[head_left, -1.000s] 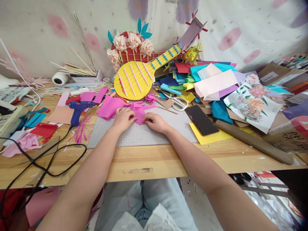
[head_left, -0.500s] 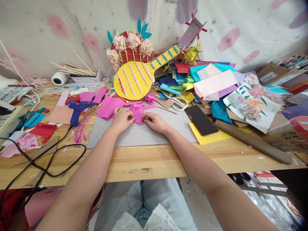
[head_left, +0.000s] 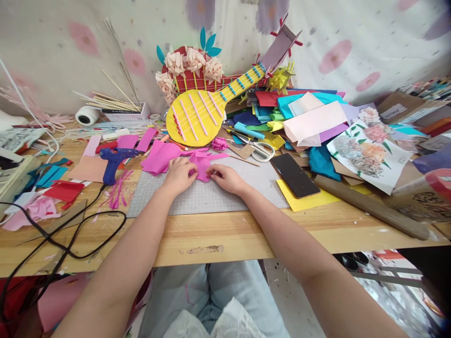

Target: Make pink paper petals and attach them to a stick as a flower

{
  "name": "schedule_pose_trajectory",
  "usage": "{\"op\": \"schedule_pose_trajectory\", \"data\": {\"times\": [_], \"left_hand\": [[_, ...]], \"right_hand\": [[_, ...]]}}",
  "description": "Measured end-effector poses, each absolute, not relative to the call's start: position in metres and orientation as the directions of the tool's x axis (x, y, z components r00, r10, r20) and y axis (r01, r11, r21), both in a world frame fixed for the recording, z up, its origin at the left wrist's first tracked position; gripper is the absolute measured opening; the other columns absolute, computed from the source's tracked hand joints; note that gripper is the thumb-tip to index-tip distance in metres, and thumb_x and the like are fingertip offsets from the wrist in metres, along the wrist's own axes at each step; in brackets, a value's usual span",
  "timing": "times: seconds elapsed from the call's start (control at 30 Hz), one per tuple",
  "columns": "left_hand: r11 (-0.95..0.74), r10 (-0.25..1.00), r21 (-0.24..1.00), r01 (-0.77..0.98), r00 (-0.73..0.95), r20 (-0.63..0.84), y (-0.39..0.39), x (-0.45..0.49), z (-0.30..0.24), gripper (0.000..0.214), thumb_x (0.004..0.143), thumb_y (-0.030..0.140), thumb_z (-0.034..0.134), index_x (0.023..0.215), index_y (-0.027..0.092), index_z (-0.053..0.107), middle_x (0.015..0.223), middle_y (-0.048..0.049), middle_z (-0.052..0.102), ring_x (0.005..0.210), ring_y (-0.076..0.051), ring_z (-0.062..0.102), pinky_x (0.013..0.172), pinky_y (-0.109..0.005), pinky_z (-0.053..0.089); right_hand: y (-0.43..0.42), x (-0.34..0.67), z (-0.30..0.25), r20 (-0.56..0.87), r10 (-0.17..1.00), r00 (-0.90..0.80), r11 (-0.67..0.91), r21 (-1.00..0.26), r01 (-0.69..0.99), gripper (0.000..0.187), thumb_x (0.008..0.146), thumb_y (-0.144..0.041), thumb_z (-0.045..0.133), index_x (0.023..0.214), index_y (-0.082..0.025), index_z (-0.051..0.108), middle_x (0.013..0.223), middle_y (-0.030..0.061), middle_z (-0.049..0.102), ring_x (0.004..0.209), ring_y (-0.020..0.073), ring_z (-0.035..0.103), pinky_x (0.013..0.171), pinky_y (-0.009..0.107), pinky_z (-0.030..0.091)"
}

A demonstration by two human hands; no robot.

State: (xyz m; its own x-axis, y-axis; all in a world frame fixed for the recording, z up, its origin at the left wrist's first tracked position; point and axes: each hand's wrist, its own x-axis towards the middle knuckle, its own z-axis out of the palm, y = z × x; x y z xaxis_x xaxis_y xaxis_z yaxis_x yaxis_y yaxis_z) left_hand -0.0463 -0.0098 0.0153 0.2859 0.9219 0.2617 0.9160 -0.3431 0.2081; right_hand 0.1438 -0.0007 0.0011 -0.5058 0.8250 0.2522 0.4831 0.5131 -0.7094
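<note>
A small magenta crepe paper piece lies between my hands over the grey cutting mat. My left hand pinches its left edge with thumb and fingertips. On the opposite edge, my right hand grips it the same way. Left of and behind my left hand is a larger magenta paper sheet. A crumpled magenta paper flower sits just behind the piece, with magenta strips around it. White-handled scissors lie to the back right on the mat's edge.
At the left is a blue glue gun with a looping black cord. Behind the mat leans a yellow paper lute. A phone rests on yellow paper at right, near a wooden stick and piled coloured paper.
</note>
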Motion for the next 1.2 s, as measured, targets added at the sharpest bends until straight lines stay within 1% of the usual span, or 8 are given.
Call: {"op": "schedule_pose_trajectory", "data": {"times": [0.23, 0.47, 0.57, 0.73, 0.8, 1.0, 1.2], "left_hand": [[-0.329, 0.932, 0.2, 0.923, 0.282, 0.228, -0.0143, -0.0447, 0.0169, 0.018, 0.074, 0.038, 0.058, 0.081, 0.023, 0.061, 0.089, -0.0038, 0.058, 0.097, -0.024, 0.047, 0.085, -0.04, 0.032], [-0.331, 0.937, 0.253, 0.909, 0.286, 0.201, -0.0149, -0.0457, 0.016, 0.018, 0.073, 0.037, 0.057, 0.084, 0.023, 0.059, 0.091, -0.0047, 0.058, 0.098, -0.025, 0.047, 0.086, -0.041, 0.031], [-0.325, 0.94, 0.294, 0.899, 0.272, 0.207, -0.0145, -0.0449, 0.0171, 0.014, 0.075, 0.034, 0.055, 0.083, 0.022, 0.058, 0.09, -0.0041, 0.06, 0.097, -0.025, 0.048, 0.085, -0.041, 0.031], [-0.296, 0.953, 0.433, 0.851, 0.237, 0.186, -0.0138, -0.0458, 0.0217, 0.009, 0.076, 0.029, 0.053, 0.08, 0.022, 0.057, 0.082, 0.0003, 0.064, 0.085, -0.019, 0.055, 0.084, -0.038, 0.032], [-0.293, 0.955, 0.457, 0.84, 0.239, 0.174, -0.0135, -0.0472, 0.0224, 0.008, 0.075, 0.029, 0.054, 0.078, 0.022, 0.057, 0.08, 0.0009, 0.065, 0.083, -0.018, 0.056, 0.084, -0.038, 0.033], [-0.308, 0.951, 0.433, 0.847, 0.256, 0.174, -0.0132, -0.0489, 0.0208, 0.009, 0.073, 0.031, 0.056, 0.074, 0.022, 0.058, 0.081, 0.0007, 0.065, 0.087, -0.02, 0.055, 0.084, -0.039, 0.031], [-0.304, 0.952, 0.427, 0.852, 0.252, 0.174, -0.013, -0.0477, 0.0202, 0.008, 0.074, 0.029, 0.056, 0.079, 0.022, 0.056, 0.078, 0.0012, 0.064, 0.085, -0.019, 0.055, 0.087, -0.039, 0.03]], "right_hand": [[-0.0007, 0.1443, 0.0014, 0.251, 0.827, -0.503, 0.51, -0.712, 0.483, 0.023, 0.075, -0.007, 0.048, 0.091, -0.016, 0.062, 0.088, 0.0015, 0.066, 0.066, 0.0089, 0.049, 0.069, 0.023, 0.039], [-0.0012, 0.1439, 0.0017, 0.252, 0.826, -0.505, 0.511, -0.713, 0.48, 0.022, 0.076, -0.008, 0.048, 0.091, -0.016, 0.062, 0.088, 0.0016, 0.066, 0.066, 0.0091, 0.05, 0.069, 0.023, 0.039], [-0.0006, 0.1441, 0.0019, 0.252, 0.824, -0.507, 0.513, -0.71, 0.482, 0.022, 0.076, -0.007, 0.049, 0.091, -0.016, 0.062, 0.088, 0.0017, 0.065, 0.067, 0.0091, 0.05, 0.069, 0.023, 0.039], [0.0001, 0.1447, 0.0014, 0.257, 0.813, -0.522, 0.526, -0.708, 0.471, 0.025, 0.075, -0.006, 0.048, 0.093, -0.017, 0.061, 0.089, 0.0016, 0.066, 0.07, 0.0096, 0.052, 0.071, 0.023, 0.04], [-0.0002, 0.1447, 0.0013, 0.258, 0.812, -0.523, 0.529, -0.704, 0.474, 0.025, 0.075, -0.006, 0.048, 0.093, -0.017, 0.061, 0.089, 0.0013, 0.066, 0.07, 0.0097, 0.052, 0.071, 0.023, 0.04], [-0.0003, 0.1444, 0.0012, 0.26, 0.811, -0.524, 0.535, -0.692, 0.484, 0.024, 0.075, -0.006, 0.048, 0.092, -0.018, 0.061, 0.09, 0.0017, 0.065, 0.076, 0.0108, 0.054, 0.072, 0.024, 0.04], [0.0009, 0.1438, -0.0006, 0.271, 0.806, -0.525, 0.547, -0.678, 0.49, 0.024, 0.075, -0.007, 0.049, 0.092, -0.018, 0.061, 0.09, 0.0018, 0.065, 0.074, 0.0109, 0.053, 0.071, 0.024, 0.04]]}}
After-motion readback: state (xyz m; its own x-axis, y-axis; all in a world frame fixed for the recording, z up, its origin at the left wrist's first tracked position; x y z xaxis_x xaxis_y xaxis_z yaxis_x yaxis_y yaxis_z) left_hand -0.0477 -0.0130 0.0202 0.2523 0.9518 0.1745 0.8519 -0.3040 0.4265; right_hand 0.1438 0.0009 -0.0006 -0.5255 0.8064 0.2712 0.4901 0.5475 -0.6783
